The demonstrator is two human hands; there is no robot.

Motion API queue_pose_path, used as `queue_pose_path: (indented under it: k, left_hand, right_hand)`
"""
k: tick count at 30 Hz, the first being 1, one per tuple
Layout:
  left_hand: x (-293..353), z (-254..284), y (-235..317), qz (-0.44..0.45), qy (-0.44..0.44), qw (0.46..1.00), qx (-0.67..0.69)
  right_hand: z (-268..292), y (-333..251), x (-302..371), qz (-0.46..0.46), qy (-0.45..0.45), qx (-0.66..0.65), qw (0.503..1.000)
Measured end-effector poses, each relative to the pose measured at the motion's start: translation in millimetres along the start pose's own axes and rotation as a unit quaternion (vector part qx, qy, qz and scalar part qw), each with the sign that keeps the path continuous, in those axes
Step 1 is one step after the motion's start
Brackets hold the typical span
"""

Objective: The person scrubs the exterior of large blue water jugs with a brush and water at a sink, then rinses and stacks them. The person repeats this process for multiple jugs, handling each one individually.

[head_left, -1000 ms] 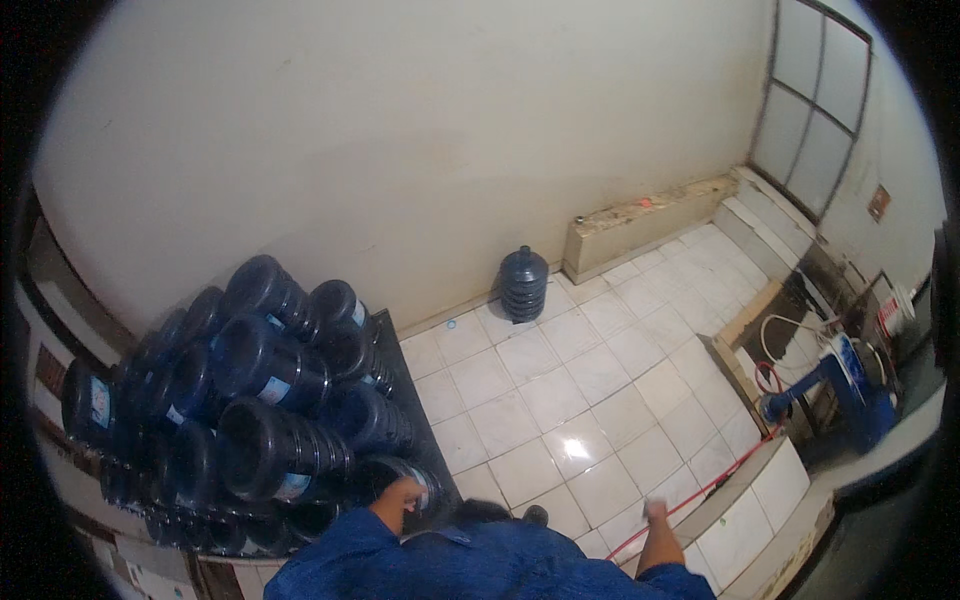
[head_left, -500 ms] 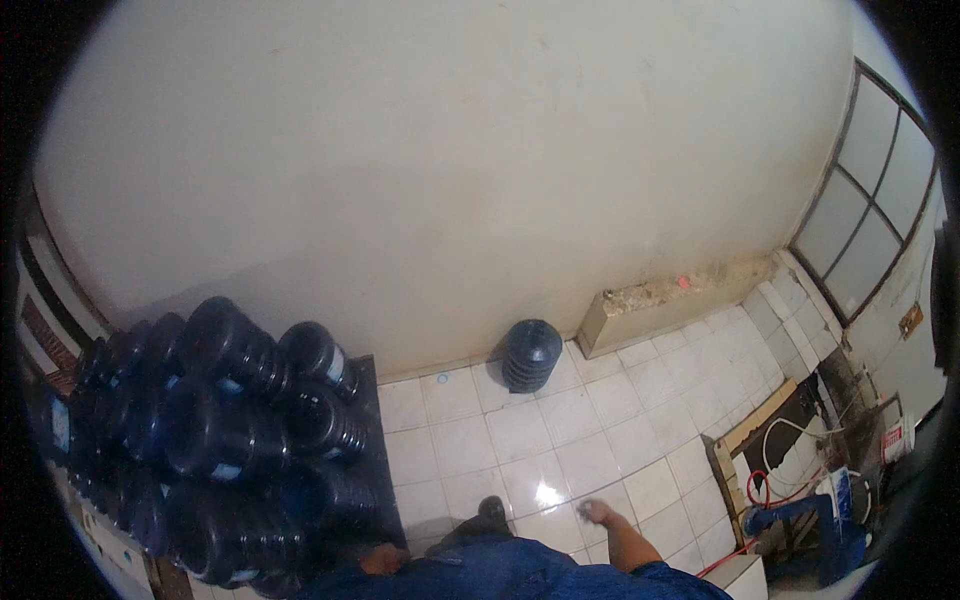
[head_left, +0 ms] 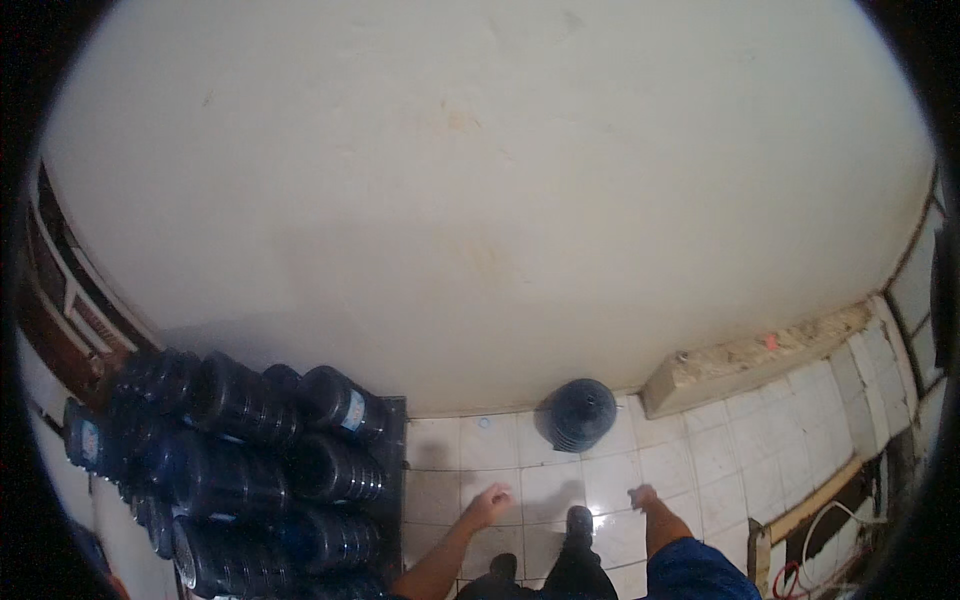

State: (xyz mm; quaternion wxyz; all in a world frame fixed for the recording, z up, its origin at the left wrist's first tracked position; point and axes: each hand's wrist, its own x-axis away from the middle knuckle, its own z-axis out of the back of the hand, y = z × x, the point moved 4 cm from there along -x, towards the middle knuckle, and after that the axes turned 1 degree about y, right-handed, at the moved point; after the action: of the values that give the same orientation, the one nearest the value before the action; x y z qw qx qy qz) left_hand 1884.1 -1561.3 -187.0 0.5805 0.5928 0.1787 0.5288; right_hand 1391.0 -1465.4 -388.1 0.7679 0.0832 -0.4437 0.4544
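A dark blue water jug (head_left: pixel 583 412) stands on the white tiled floor close to the wall, ahead of me. My left hand (head_left: pixel 488 506) hangs in front of my body, short of the jug, with loosely bent fingers and nothing in it. To the right, my right hand (head_left: pixel 646 497) is held low over the tiles, also empty, its fingers partly curled. Neither hand touches the jug. On the left lies a stack of large blue water jugs (head_left: pixel 232 478) on their sides.
A low ledge (head_left: pixel 760 368) with a rough top runs along the wall to the right of the jug. At the lower right are a wood-edged opening (head_left: pixel 815 505) and a pale hose (head_left: pixel 822 520). My dark shoe (head_left: pixel 579 525) is on the tiles.
My view has shifted, and the standing jug now appears lower and further right. My left hand has come forward from beside the stack. One foot has stepped forward.
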Motion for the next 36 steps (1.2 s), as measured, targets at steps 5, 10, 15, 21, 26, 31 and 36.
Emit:
queue_pose_path:
  k: [5, 10, 15, 21, 26, 31, 36]
  left_hand:
    - [51.7, -38.7, 28.8, 0.154, 0.071, 0.985, 0.034]
    - [41.8, -88.6, -16.1, 0.223, 0.07, 0.971, 0.041]
    - [34.5, -112.5, -58.8, 0.115, 0.081, 0.966, 0.218]
    - [53.1, -111.9, -50.9, 0.141, 0.075, 0.981, 0.11]
    - [70.1, -118.1, -66.9, 0.205, 0.037, 0.974, -0.088]
    - [66.9, -117.7, -74.2, 0.131, -0.005, 0.991, -0.005]
    - [23.1, -112.3, -52.4, 0.104, 0.005, 0.993, 0.047]
  right_hand:
    - [148.1, -215.3, -90.0, 0.207, 0.153, -0.132, 0.957]
    - [194.9, -255.6, -153.9, 0.107, 0.213, -0.039, 0.97]
    - [134.5, -243.3, -152.2, 0.193, 0.119, 0.001, 0.974]
    - [31.2, -194.3, -87.1, 0.267, 0.083, 0.101, 0.955]
    - [86.2, -171.4, -19.2, 0.254, 0.063, 0.08, 0.962]
    - [162.3, -164.4, 124.0, 0.231, 0.183, 0.064, 0.953]
    - [214.0, -146.3, 346.8, 0.19, 0.337, 0.044, 0.921]
